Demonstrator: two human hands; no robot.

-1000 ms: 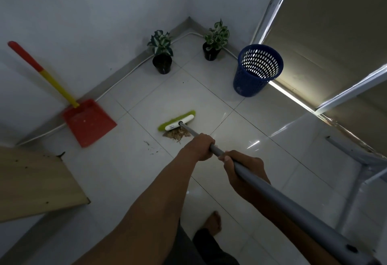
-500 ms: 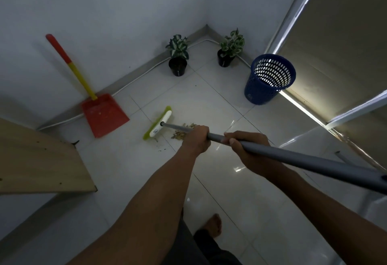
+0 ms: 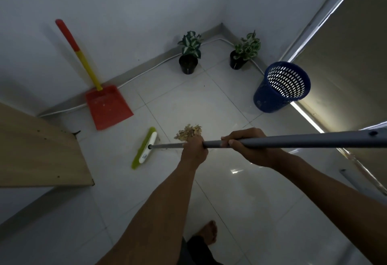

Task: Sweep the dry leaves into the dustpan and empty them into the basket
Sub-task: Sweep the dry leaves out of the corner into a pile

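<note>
Stage: gathering, by judgement; leaves heaped on the floor, none in the dustpan, none visibly in the basket.
Dry leaves (image 3: 189, 131): one loose tan pile on the white tile floor (image 3: 240, 202), just beyond the left hand, partly hidden by it; a few specks near the broom head.
Broom (image 3: 145, 148): green-bristled head on the floor to the left of the pile, apart from it; grey pole running rightward across the view.
Left hand (image 3: 193, 149): fingers wrapped round the pole, nearer the head.
Right hand (image 3: 246, 142): fingers curled round the pole, further up, just beside the left.
Dustpan (image 3: 107, 107): red, long red-and-yellow handle leaning on the wall; pan flat on the floor, untouched, well apart from the pile.
Basket (image 3: 281, 87): blue, perforated, upright near the bright door edge, right of the pile; contents not discernible.
Left to do: fetch dustpan, sweep pile in, carry and tip into basket.
Surroundings: two potted plants (image 3: 189, 53) in the corner; white cable along the skirting; wooden counter (image 3: 37, 149) at left; bare foot (image 3: 207, 232) below.
Obstructions: none between pile and dustpan; counter corner close to the broom head, likely limiting swing on that side.
</note>
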